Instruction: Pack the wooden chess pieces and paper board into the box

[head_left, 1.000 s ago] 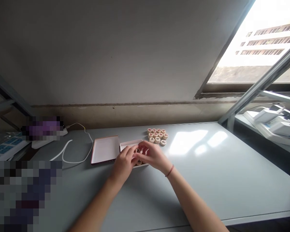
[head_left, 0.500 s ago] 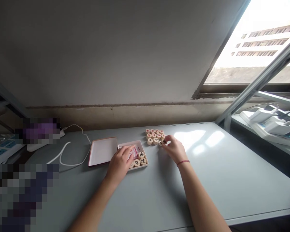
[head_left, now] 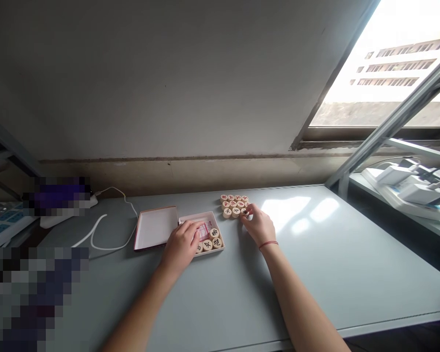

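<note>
My right hand [head_left: 258,226] pinches a round wooden Chinese chess piece [head_left: 244,211], partly hidden by the fingers, at the right end of the front row of pieces. Several more Chinese chess pieces [head_left: 235,212] stand there in close rows, red characters behind and black ones in front. My left hand [head_left: 182,243] rests over the left part of a shallow white box [head_left: 220,223], its fingers stretched out and fingertips inside. Black-lettered pieces [head_left: 207,245] lie along the box's front and right side, beside a pink-and-white printed sheet [head_left: 204,231].
The box's lid [head_left: 157,228] lies upturned left of the box. A white cable [head_left: 106,249] curls farther left, near a blurred-out purple object [head_left: 60,192]. Sunlight patches fall on the grey table [head_left: 333,264]. White adapters on a power strip [head_left: 407,188] sit at the far right.
My right hand has moved slightly left with the piece, bringing it to the end of the front row. My left hand has stayed at the box.
</note>
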Action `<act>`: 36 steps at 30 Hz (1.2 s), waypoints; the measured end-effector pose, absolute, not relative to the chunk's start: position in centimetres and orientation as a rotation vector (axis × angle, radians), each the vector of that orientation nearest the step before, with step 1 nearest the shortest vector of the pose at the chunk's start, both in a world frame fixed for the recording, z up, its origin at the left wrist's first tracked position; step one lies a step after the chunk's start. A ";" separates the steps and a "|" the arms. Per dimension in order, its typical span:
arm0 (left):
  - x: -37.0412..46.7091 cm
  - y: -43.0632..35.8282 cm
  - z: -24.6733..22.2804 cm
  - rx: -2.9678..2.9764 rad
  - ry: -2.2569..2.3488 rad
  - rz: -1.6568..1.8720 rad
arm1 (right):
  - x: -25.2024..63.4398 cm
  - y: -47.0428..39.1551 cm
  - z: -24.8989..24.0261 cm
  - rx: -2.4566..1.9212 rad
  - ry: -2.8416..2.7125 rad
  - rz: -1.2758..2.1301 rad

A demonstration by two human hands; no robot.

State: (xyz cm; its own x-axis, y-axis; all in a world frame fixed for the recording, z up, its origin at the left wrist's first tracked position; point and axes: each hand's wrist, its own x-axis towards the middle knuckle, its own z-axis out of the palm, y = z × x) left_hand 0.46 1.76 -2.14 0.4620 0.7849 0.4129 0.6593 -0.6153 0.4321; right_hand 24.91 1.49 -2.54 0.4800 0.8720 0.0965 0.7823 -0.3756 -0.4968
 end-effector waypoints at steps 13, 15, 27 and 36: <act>2.3 1.7 -0.9 2.594 1.465 0.498 | 19.8 0.6 -1.1 -1.870 -1.581 0.383; 3.2 1.6 -0.6 2.629 1.467 0.423 | 19.0 0.6 -1.5 -1.820 -1.640 0.502; 4.9 0.7 -0.9 2.514 1.515 0.392 | 18.2 0.4 -1.6 -1.792 -1.589 0.668; 5.1 1.0 -1.7 2.346 1.378 0.756 | 18.8 0.6 -1.5 -1.744 -1.450 0.620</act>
State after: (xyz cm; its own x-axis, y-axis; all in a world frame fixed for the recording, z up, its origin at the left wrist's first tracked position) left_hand 5.09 0.97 -1.70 0.3962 0.8741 0.2811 0.7070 -0.4858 0.5140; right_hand 18.75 0.65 -1.51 0.2338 0.9666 0.1051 0.5918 -0.0557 -0.8041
